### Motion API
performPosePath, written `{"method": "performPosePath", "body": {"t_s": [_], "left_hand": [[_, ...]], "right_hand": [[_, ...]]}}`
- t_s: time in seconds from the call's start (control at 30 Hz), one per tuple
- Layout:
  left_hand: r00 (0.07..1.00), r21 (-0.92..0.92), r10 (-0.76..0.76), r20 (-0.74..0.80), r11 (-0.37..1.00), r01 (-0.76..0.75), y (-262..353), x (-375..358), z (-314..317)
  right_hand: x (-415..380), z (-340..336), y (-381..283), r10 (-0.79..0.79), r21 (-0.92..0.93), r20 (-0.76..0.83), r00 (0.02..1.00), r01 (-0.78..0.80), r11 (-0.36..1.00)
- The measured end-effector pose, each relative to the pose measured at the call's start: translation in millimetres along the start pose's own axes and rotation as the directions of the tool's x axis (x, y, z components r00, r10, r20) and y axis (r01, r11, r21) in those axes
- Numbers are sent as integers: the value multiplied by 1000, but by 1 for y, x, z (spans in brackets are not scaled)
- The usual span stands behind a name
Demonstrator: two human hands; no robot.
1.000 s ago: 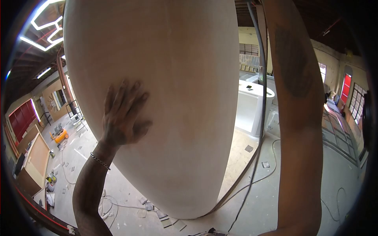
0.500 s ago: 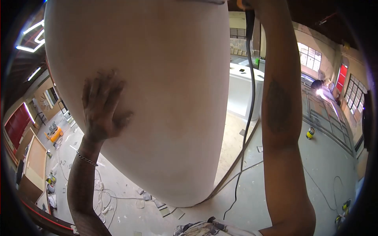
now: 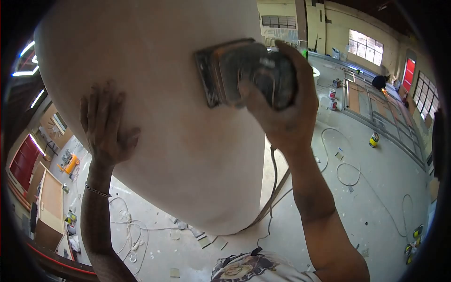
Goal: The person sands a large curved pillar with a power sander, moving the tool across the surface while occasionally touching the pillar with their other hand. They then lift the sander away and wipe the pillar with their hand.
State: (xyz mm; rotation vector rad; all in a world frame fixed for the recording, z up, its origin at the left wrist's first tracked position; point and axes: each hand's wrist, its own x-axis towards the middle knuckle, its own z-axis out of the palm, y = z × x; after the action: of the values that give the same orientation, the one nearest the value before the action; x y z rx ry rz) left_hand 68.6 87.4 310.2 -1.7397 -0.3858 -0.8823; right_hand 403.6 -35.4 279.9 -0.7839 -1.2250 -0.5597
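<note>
A large, pale, smooth curved panel fills the middle of the head view and narrows to a rounded lower end. My left hand lies on its left part with the fingers spread, a chain bracelet on the wrist. My right hand is wrapped round a dark power sander. The sander's flat pad is at the panel's upper right area. A black cord hangs below my right hand towards the floor.
Cables and scraps lie on the grey floor. A yellow can stands at the right, near a metal frame where a person works beside sparks. At the left are an orange compressor and a wooden box.
My right hand has come down from the top edge, bringing the sander into full view. My left hand appears slightly farther left, still on the panel. The view has shifted slightly.
</note>
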Motion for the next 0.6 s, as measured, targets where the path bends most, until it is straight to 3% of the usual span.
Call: {"method": "performPosePath", "body": {"t_s": [0.33,0.47,0.6], "left_hand": [[1000,-8,0,-25,1000,0,0,6,1],[1000,-19,-18,5,1000,18,0,4,0],[999,-35,-35,-5,999,35,1,2,0]], "right_hand": [[-115,-19,8,43,-86,54,998,-38,996],[-114,-18,14,33,-92,6,999,-33,995],[-59,-13,4,2,-92,23,1000,0,996]]}}
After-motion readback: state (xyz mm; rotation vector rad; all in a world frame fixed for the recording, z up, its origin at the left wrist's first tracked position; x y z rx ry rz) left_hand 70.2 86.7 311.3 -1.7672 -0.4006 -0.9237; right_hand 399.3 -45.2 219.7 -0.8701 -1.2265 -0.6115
